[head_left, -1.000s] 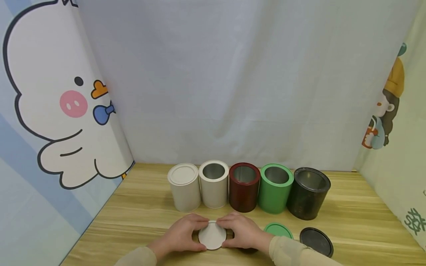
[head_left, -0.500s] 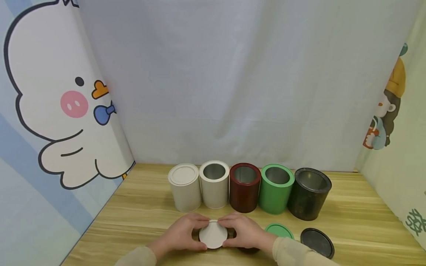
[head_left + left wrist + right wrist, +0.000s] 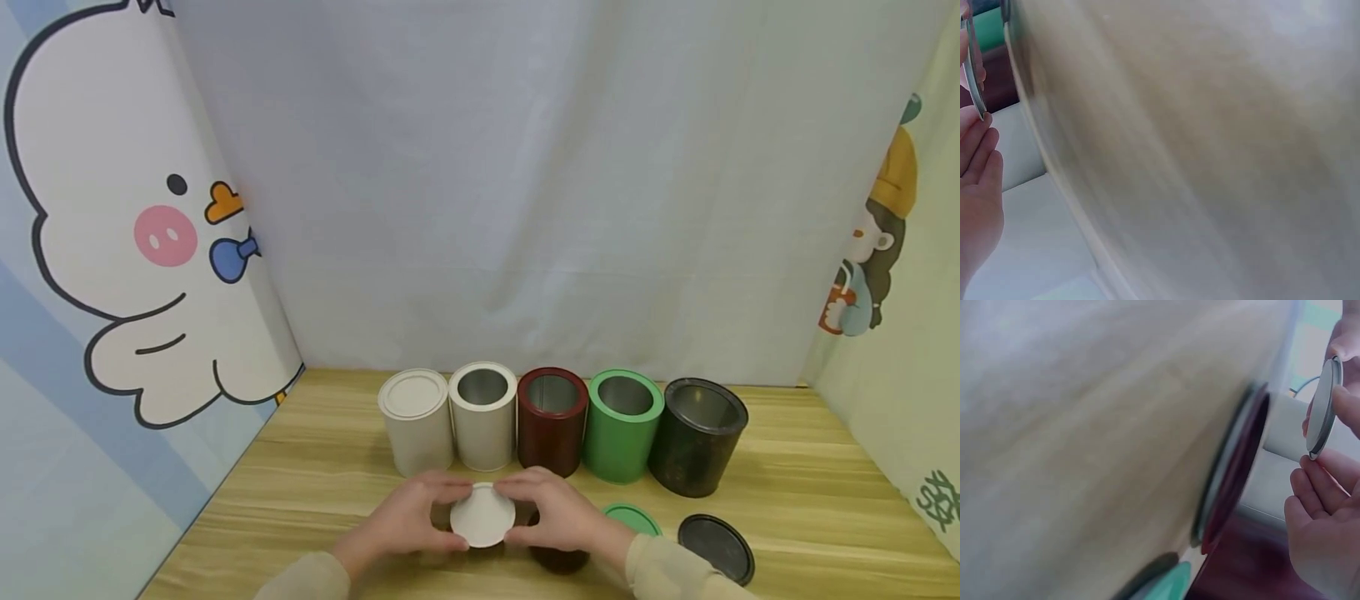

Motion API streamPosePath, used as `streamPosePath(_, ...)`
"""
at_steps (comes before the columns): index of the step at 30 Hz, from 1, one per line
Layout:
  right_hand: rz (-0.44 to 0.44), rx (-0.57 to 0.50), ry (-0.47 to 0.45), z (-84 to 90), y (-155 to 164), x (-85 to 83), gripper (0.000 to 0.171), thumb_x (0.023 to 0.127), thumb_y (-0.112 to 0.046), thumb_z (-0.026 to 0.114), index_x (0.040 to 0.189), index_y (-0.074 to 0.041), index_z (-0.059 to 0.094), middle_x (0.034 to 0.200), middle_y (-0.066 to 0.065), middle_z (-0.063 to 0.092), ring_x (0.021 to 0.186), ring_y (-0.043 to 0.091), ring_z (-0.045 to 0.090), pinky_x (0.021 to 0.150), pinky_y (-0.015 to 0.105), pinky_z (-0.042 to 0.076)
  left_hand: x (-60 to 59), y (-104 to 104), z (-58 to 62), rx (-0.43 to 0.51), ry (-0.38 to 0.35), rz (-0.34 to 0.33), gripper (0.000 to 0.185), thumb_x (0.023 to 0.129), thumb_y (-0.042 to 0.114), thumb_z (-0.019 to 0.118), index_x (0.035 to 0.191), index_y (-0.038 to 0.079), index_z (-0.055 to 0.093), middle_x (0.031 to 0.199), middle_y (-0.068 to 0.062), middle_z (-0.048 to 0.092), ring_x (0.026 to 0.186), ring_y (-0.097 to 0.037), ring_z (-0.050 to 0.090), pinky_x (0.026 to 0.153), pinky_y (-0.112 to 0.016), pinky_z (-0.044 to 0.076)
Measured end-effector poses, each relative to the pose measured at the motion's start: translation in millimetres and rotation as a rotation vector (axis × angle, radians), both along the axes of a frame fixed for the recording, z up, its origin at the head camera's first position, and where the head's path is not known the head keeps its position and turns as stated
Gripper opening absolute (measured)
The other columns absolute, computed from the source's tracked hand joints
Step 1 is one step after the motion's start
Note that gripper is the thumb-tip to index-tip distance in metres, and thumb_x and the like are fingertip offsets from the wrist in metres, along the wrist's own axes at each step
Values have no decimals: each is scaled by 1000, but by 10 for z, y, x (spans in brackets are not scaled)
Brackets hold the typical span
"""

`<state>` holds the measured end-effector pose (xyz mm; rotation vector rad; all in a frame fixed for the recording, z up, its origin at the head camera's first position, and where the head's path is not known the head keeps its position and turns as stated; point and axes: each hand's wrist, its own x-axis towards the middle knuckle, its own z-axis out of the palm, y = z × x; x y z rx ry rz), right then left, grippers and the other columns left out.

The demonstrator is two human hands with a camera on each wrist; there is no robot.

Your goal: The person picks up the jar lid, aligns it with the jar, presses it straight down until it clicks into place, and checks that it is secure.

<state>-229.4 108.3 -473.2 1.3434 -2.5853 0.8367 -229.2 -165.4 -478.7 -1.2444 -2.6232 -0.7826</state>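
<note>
A round white lid [image 3: 483,517] is held between both hands, raised off the table. My left hand [image 3: 408,518] pinches its left edge with thumb and fingers, while my right hand [image 3: 558,518] pinches the right edge. In the right wrist view the lid [image 3: 1322,409] appears nearly edge-on, clear of the tabletop. Beyond the hands stand a white can with its lid on [image 3: 420,446], an open white can [image 3: 484,439], an open dark red can [image 3: 550,446], an open green can [image 3: 621,450] and an open black can [image 3: 688,462].
A dark red lid [image 3: 558,560] lies partly hidden under my right hand. Right of it lie a green lid [image 3: 633,518], partly covered by the forearm, and a black lid [image 3: 716,548]. A pale curtain [image 3: 525,208] hangs behind the wooden table [image 3: 300,467].
Both hands have lifted the white lid off the table and moved slightly forward with it. More of the dark red lid shows below the right hand. The cans have not moved.
</note>
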Motion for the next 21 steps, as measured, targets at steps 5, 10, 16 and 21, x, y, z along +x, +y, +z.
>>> streamPosePath(5, 9, -79, 29, 46, 14, -22, 53, 82, -26, 82, 127, -1, 66, 125, 8, 65, 112, 24, 58, 94, 38, 50, 8, 3, 111, 65, -49, 14, 63, 75, 36, 87, 122, -2, 69, 124, -8, 67, 112, -24, 60, 97, -38, 49)
streamPosePath(10, 9, -146, 29, 132, 24, -18, 53, 81, -24, 83, 126, -1, 66, 125, 9, 65, 113, 25, 58, 93, 40, 50, 7, 10, 225, 97, -45, 26, 64, 74, 37, 88, 123, 0, 69, 126, -7, 66, 115, -27, 59, 98, -43, 48)
streamPosePath(16, -10, -180, 12, 253, 39, -12, 56, 81, -24, 83, 129, -2, 65, 128, 9, 64, 116, 26, 57, 95, 42, 49, -1, 23, 362, 111, -11, 23, 66, 72, 35, 89, 123, 0, 69, 126, -6, 66, 116, -27, 59, 98, -43, 49)
streamPosePath(21, -21, -197, 36, 324, 47, -15, 59, 79, -24, 84, 130, -2, 64, 129, 8, 63, 118, 26, 56, 95, 42, 49, -14, 30, 474, 115, 32, 5, 65, 72, 34, 90, 123, -2, 69, 126, -7, 66, 116, -28, 59, 97, -43, 50)
